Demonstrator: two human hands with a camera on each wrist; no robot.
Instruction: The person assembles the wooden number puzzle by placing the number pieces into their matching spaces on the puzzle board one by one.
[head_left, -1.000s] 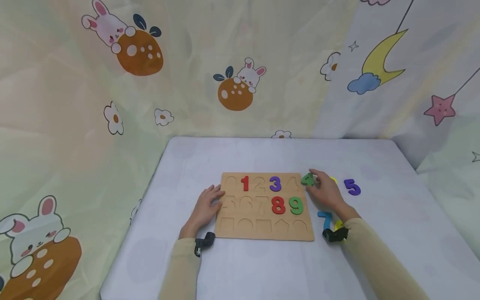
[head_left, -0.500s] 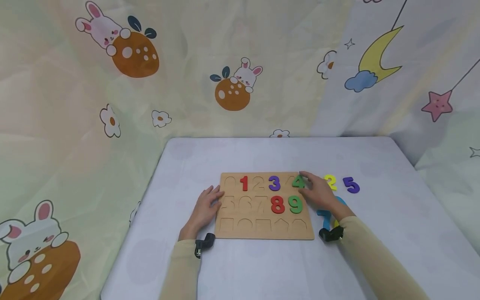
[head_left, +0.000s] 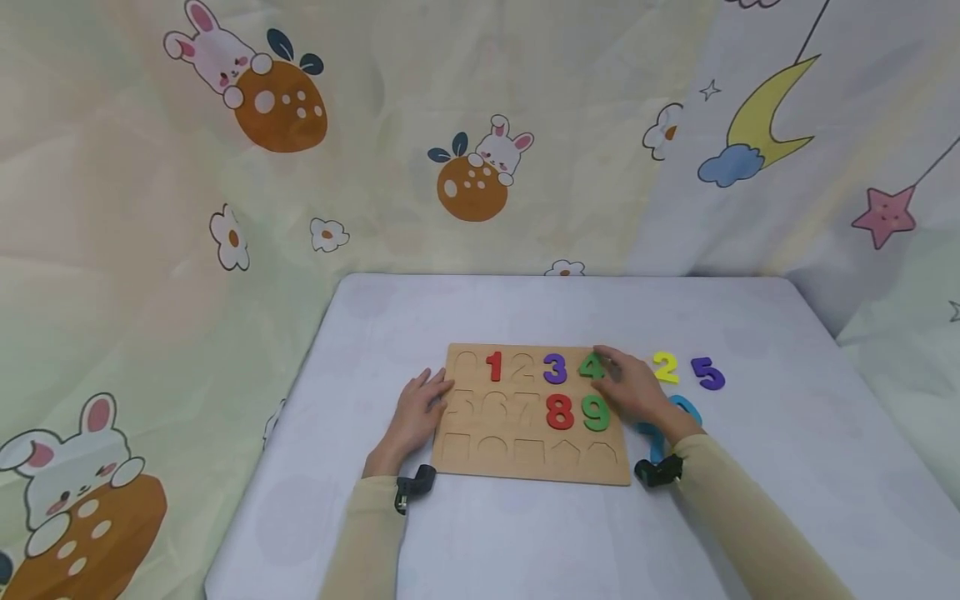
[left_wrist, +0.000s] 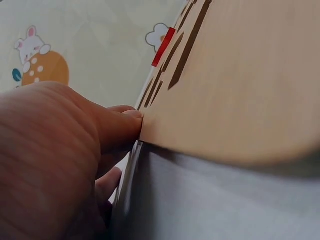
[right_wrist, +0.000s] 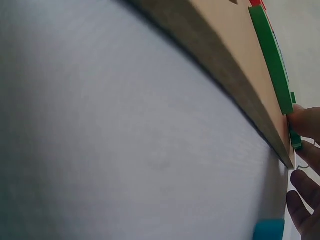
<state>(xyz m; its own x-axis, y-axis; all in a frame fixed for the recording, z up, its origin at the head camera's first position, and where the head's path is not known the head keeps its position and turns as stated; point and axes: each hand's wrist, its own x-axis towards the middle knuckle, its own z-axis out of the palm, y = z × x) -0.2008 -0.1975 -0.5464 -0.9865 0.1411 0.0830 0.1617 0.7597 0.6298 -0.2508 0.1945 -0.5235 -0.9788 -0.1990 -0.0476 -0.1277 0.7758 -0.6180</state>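
A wooden number board (head_left: 480,468) lies on the table, with shallow recesses in rows. My right hand (head_left: 641,390) pinches a green number 4 (head_left: 588,367) between thumb and fingers over the board's upper right corner, at the 4-shaped recess. Below it sits a green 9 (head_left: 596,414), seen edge-on as a green piece (right_wrist: 272,60) in the right wrist view. My left hand (head_left: 411,414) rests against the left edge of the board, fingers mostly straight; its thumb (left_wrist: 122,127) touches that edge in the left wrist view.
The board also carries a red 1 (head_left: 493,367), purple 3 (head_left: 555,369) and red 8 (head_left: 559,412). Right of it lie a yellow 2 (head_left: 666,367), a purple 5 (head_left: 708,374) and blue pieces (head_left: 687,406), partly behind my right wrist. A printed cloth (head_left: 390,208) hangs behind the table.
My right hand has carried the green 4 leftward from beside the board onto its upper right corner, uncovering the yellow 2. My left hand stays at the board's left edge.
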